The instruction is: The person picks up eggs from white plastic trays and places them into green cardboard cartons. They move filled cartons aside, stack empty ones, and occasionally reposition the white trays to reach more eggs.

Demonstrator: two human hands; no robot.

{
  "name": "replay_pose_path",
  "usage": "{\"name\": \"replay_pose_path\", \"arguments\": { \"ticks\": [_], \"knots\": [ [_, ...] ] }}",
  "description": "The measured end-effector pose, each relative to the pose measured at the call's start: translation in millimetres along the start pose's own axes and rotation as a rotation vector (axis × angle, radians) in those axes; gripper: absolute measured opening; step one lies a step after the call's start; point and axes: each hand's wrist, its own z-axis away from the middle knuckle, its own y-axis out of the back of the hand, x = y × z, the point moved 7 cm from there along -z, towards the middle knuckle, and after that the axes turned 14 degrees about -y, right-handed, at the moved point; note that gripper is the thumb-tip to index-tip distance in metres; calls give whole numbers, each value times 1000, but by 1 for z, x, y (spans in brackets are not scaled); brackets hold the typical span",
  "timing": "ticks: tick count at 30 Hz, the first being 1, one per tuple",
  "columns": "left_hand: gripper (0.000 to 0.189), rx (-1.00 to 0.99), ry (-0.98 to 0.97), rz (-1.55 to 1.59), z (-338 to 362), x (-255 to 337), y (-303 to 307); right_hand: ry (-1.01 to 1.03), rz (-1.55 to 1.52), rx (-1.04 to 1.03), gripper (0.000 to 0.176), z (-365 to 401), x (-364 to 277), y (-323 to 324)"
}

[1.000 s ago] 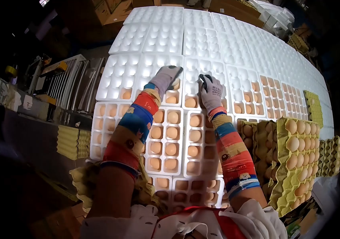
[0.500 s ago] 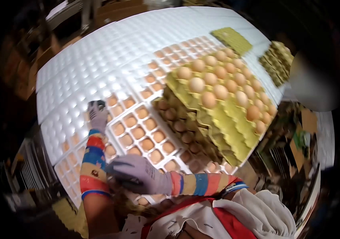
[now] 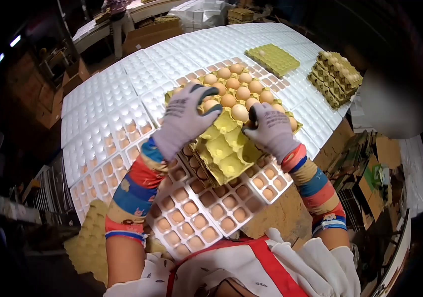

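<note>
Brown eggs (image 3: 242, 93) fill the far part of a yellow egg tray (image 3: 227, 143) on top of a stack; its near cups hold none. At the tray's left side, my left hand (image 3: 186, 116), in a grey glove, has thumb and fingers curved around an egg (image 3: 211, 105). My right hand (image 3: 272, 129), gloved alike, is closed at the tray's right side beside a pale egg (image 3: 239, 112); what its fingers hold is hidden. White trays (image 3: 220, 231) with eggs in square cups lie below the stack.
White trays (image 3: 107, 104) cover the table. A yellow tray (image 3: 273, 59) with one egg lies at the back, near a stack of egg trays (image 3: 335, 76) on the right. Another yellow tray (image 3: 90, 242) is at lower left. A person (image 3: 118, 20) stands beyond the table.
Both hands have moved from over the white trays to the eggs on the yellow tray, the left going up and right. The view has shifted, showing more of the background.
</note>
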Motion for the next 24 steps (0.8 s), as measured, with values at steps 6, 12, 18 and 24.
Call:
{"name": "replay_pose_path", "arguments": {
  "ticks": [6,12,18,24],
  "knots": [
    [37,-375,199,-561,-33,-6,-101,-242,-1650,-364,31,-16,127,19],
    [43,-186,622,41,-28,9,-76,578,-37,-216,40,12,66,35],
    [54,453,446,1036,43,-62,-75,697,-37,-226,33,7,71,32],
    [50,-448,148,-404,3,70,-135,285,-1163,-931,47,-49,102,35]
  ]
}}
